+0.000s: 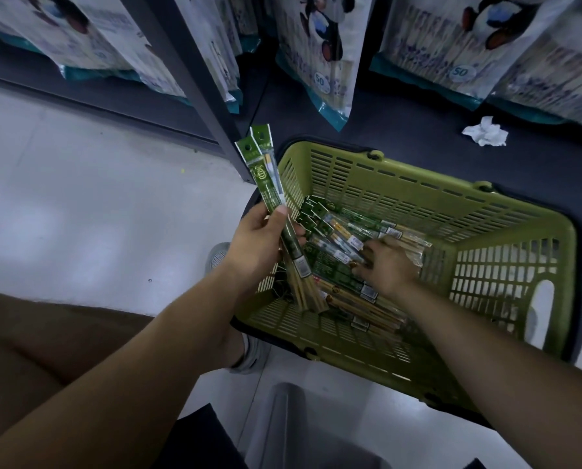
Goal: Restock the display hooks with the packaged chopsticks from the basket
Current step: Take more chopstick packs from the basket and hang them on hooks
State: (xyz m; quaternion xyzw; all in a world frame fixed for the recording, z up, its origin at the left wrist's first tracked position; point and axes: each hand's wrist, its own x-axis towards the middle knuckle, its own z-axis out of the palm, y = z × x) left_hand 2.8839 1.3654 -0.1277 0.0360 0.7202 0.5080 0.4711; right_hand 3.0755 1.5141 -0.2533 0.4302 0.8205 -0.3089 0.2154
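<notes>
A green plastic basket (506, 231) sits on the floor below the dark shelving. Several green-labelled chopstick packs (343, 231) lie in a heap in it. My left hand (259, 245) grips two chopstick packs (265, 184) above the basket's left wall, their hang-hole ends pointing up and away. My right hand (387, 265) reaches down into the basket, its fingers curled on a pack in the heap. No display hooks are in view.
Large white-and-teal bags (320, 59) stand along the dark lower shelf (418, 143). A crumpled white paper (485, 132) lies on that shelf. A dark shelf post (194, 82) rises left of the basket. Pale floor spreads to the left; my knee and shoe are below.
</notes>
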